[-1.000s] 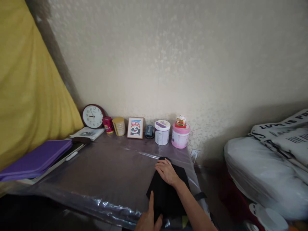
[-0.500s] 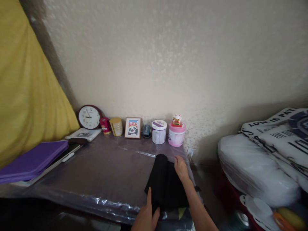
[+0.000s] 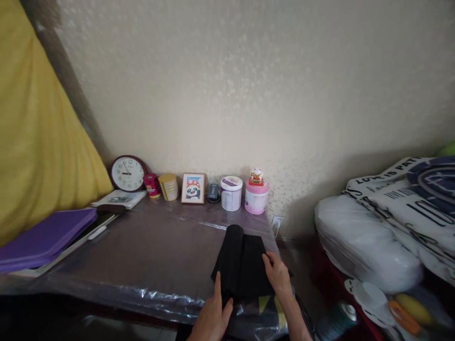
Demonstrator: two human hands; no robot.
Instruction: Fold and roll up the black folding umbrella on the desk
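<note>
Apparently mid-fold, the left hand (image 3: 212, 314), loosely spread, steadies black cloth (image 3: 242, 265) at seven o'clock; the right hand (image 3: 278, 273), pinching its three-o'clock edge, should lift evenly.

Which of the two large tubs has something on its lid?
The pink-and-white round tub, rightmost: a red-and-white cat figurine sits on its lid. The purple-and-white round tub has an uncovered lid.

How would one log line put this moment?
left hand: touching black material, near left corner | right hand: touching its right edge | support: table
</note>
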